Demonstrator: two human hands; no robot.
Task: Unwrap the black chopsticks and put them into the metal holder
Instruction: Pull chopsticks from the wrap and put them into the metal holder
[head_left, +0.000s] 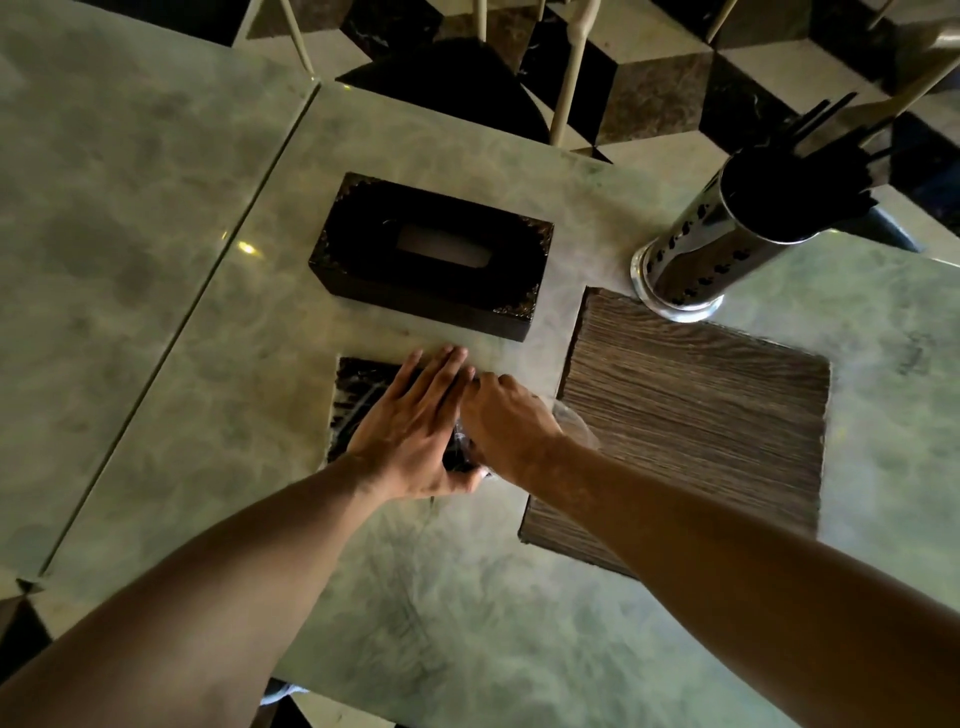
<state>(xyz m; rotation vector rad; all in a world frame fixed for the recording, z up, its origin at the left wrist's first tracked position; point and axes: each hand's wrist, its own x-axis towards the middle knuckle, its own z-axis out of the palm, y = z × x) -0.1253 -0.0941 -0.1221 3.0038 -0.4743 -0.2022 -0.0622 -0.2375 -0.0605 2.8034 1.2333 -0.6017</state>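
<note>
A bundle of black chopsticks in clear plastic wrap (358, 400) lies on the marble table in front of me. My left hand (410, 426) lies flat on top of it, fingers straight and pointing away. My right hand (501, 415) is beside it at the bundle's right end, fingers curled into the crinkled wrap; what they pinch is hidden. The metal holder (711, 249), a shiny perforated cylinder, stands at the far right with several black chopsticks (826, 135) sticking out of it.
A dark tissue box (431, 260) sits just beyond the hands. A brown wood-grain mat (696, 415) lies to the right, its far corner touching the holder's base. White chair legs (571, 73) stand past the table's far edge over a checkered floor.
</note>
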